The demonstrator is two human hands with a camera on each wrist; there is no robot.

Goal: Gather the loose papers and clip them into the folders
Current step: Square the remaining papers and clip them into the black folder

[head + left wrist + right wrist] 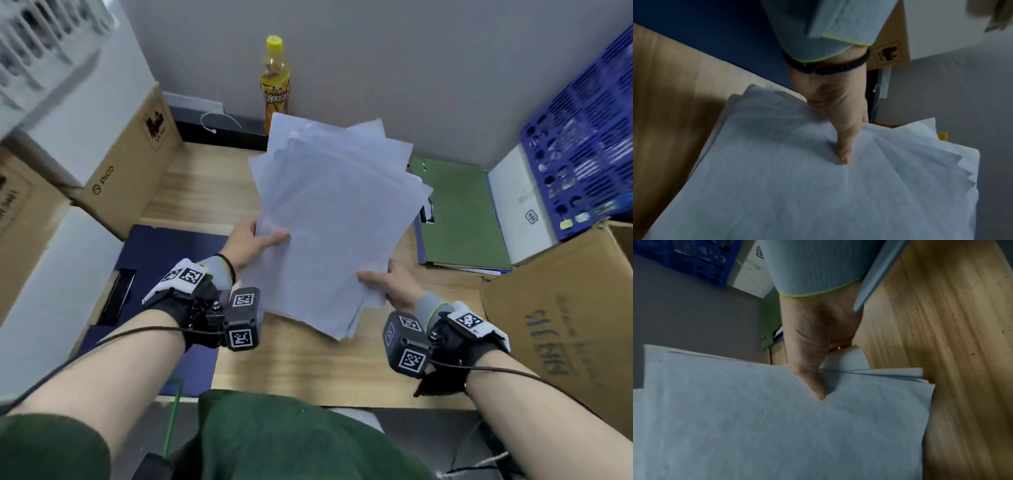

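White loose papers (329,222), which we find gathered but fanned unevenly at frame centre, are pinched by left hand (251,245) and right hand (394,286), while the green folder (459,212) at right remains unfilled.

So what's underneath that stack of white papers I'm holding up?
Below the fanned stack of white papers shows bare light wooden desk. Its right edge overlaps the green folder's black clip. Anything directly beneath the stack's middle is covered.
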